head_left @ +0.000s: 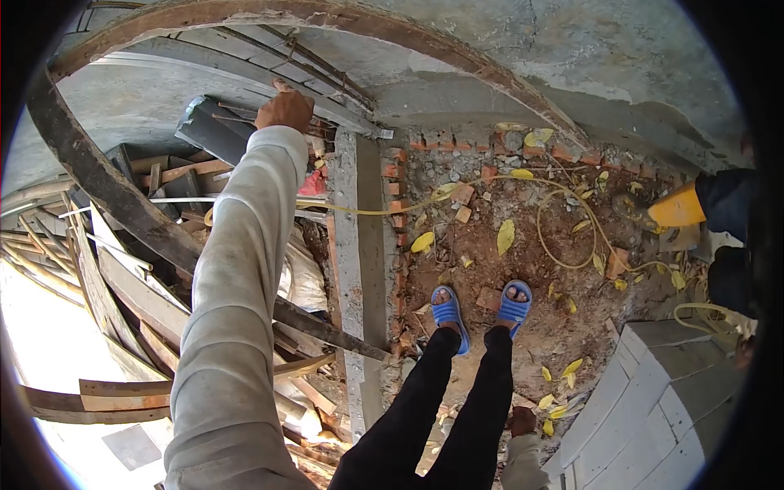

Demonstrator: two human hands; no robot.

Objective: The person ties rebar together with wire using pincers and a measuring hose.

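Observation:
Stretched far forward, my left hand (286, 108) is closed at the edge of a long grey metal strip (347, 117), with one digit lying across it. Its other fingers are mostly hidden from above. Thin dark rods (314, 73) run beside the strip against the wall. Close below the hand leans a dark grey panel (214, 131). My right hand (523, 420) hangs low beside my right leg, small and in shadow; its fingers cannot be made out, and nothing is visible in it.
A big curved wooden strip (392, 18) arches overhead. A concrete beam (359, 237) edged with bricks runs at my left, beyond it stacked boards (131, 286). A yellow hose (539, 220) loops over the dirt. White blocks (645, 400) and another person's yellow boot (679, 206) are at right.

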